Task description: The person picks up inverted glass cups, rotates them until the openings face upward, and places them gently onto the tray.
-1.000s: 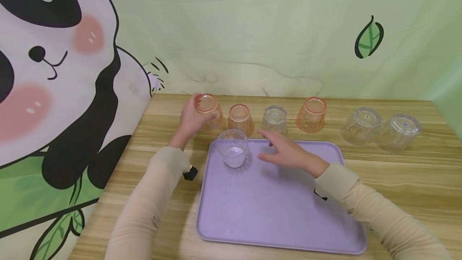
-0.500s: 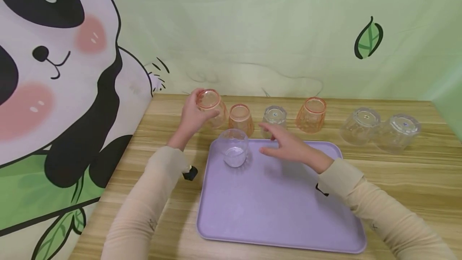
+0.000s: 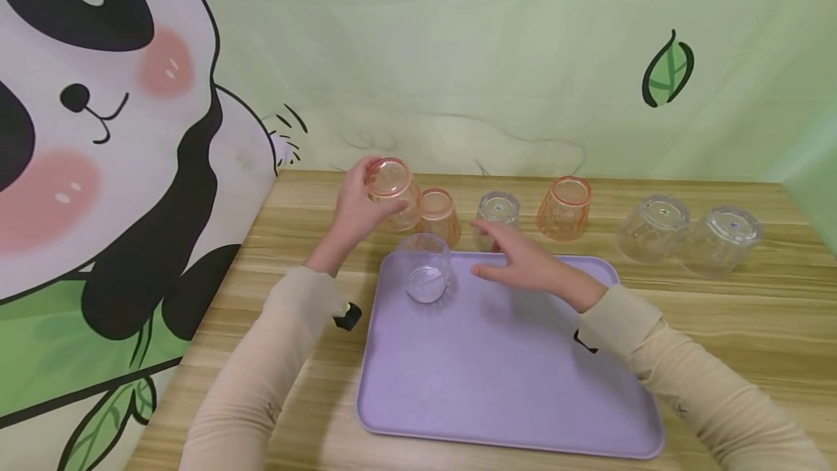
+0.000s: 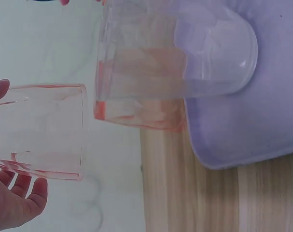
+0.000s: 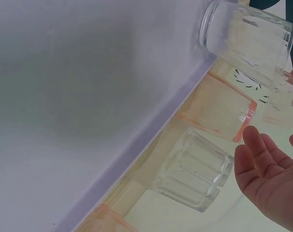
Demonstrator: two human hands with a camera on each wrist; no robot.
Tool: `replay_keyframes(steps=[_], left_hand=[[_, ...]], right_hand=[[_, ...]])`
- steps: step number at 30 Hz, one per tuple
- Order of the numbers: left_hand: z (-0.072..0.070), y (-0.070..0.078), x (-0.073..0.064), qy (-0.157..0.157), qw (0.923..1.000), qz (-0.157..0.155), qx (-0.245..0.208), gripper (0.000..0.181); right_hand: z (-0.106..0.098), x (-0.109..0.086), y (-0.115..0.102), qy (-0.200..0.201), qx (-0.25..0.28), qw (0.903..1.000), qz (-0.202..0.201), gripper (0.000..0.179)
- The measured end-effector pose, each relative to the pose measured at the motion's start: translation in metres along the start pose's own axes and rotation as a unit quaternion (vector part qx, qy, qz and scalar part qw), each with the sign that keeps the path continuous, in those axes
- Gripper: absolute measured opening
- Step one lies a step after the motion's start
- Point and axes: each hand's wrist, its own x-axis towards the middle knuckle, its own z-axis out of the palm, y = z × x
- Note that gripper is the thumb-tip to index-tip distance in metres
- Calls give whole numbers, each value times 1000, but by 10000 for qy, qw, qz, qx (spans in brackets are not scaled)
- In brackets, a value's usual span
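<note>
Head view, centre-left: left hand (image 3: 358, 208) grips an upturned orange glass (image 3: 400, 187), likely the lifting step; right hand (image 3: 519, 259) spread; next presumably needs clearance.

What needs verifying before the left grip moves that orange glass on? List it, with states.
Left grip around the orange glass: ok, thumb and fingers on opposite sides.
Held glass mouth up, like the upright clear glass on the tray: not ok, mouth down.
Gap to the orange neighbour: ok, visible in the left wrist view.
Tray space: ok, bare right of the clear glass.
Clear glass dry inside: cannot tell.
Right grip free: ok, holding nothing.
</note>
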Motion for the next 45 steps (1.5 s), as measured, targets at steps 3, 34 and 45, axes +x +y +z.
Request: replay_keyframes(steps=[3,34,45], left_hand=[[1,4,-1,-22,9999,87,48,77],[16,25,-16,-441,9960,591,-512,73],[20,31,-22,-588,9927,425,-961,72]], right_hand=[[-2,0,0,0,45,10000,4,69],[-18,0,-4,274,-136,9995,-37,68],[-20,1,-4,387,-88,9991,-117,68]])
